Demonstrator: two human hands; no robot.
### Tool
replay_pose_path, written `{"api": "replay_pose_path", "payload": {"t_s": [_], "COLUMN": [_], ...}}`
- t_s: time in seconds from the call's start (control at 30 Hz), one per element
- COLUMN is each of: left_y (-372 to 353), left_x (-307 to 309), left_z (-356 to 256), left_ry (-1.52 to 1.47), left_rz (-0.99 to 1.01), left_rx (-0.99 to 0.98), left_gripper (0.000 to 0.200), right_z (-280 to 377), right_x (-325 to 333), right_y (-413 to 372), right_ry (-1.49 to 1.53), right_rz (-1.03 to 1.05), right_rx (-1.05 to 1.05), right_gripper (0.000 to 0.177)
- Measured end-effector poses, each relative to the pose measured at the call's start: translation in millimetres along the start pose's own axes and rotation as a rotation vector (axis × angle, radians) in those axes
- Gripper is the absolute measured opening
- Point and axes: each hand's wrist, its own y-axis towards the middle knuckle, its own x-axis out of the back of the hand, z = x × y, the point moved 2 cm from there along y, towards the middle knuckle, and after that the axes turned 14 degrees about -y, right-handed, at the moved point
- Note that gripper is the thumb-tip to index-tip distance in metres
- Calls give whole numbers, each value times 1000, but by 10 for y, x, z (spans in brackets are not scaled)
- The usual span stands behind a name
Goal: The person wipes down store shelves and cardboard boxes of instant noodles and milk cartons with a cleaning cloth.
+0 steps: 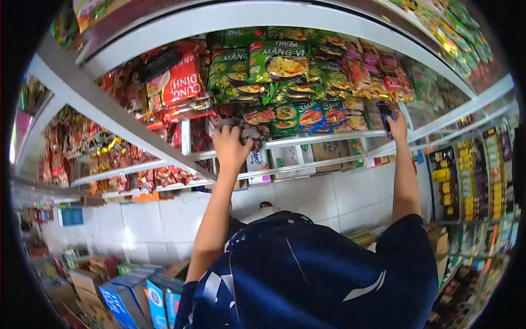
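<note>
My left hand (231, 147) is closed on a dark grey crumpled cloth (251, 135) at the shelf's front rail (323, 140). On the right, my right hand (399, 123) grips a dark, narrow object (385, 116) that I cannot make out, upright by the same rail. Between the hands lie green noodle packets (285, 63), blue packets (311, 116) and other small packets. Red packets (178, 82) are stacked behind and left of my left hand.
A slanting white metal post (118, 120) crosses the left side. An upper shelf edge (263, 16) runs overhead. Bottles (468, 175) stand on racks at right. Blue cartons (123, 301) sit low at left, beside the tiled floor (142, 225).
</note>
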Motion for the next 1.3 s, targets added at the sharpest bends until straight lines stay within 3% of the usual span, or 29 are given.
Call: {"api": "replay_pose_path", "payload": {"t_s": [0.03,0.07,0.13,0.17,0.3,0.37,0.6,0.77,0.83,0.93,1.0,1.13,1.2,1.27,1.3], "left_y": [5,-20,5,27,73,74,7,-1,37,46,44,67,99,96,127], "left_x": [-32,-78,-31,42,138,116,118,162,97,-147,-230,31,197,255,217], "left_z": [-53,-74,-10,32,300,274,180,304,182,-126,-194,73,296,377,365], "left_ry": [-3,-18,27,61,202,276,235,199,183,76,62,132,219,186,234], "left_rz": [29,71,69,51,-76,-207,-72,-102,-49,40,64,53,-48,-190,-165], "left_rx": [-98,-100,-116,-59,72,86,93,52,69,-32,6,39,123,120,124], "left_gripper": [33,33,34,35,36,36,37,37,38,38,37,43,39,38,38], "right_z": [-139,-159,-237,-516,-342,-284,-147,-240,-191,-81,34,-62,23,105,265], "right_x": [-141,-213,-363,-688,-671,-636,-594,-637,-668,-545,-439,-609,-551,-441,-282], "right_y": [147,225,363,547,591,591,526,590,574,525,475,527,495,340,187], "right_ry": [-36,-38,-86,4,47,-117,-172,-167,-159,-236,-264,-294,-277,-332,-245], "right_rz": [67,84,196,214,300,402,384,365,347,363,377,321,401,259,170], "right_rx": [10,36,-75,20,18,-114,-163,-92,-40,-85,-130,-119,-167,-208,-170], "right_gripper": [65,65,83,91,93,95,93,94,95,94,93,91,91,90,86]}}
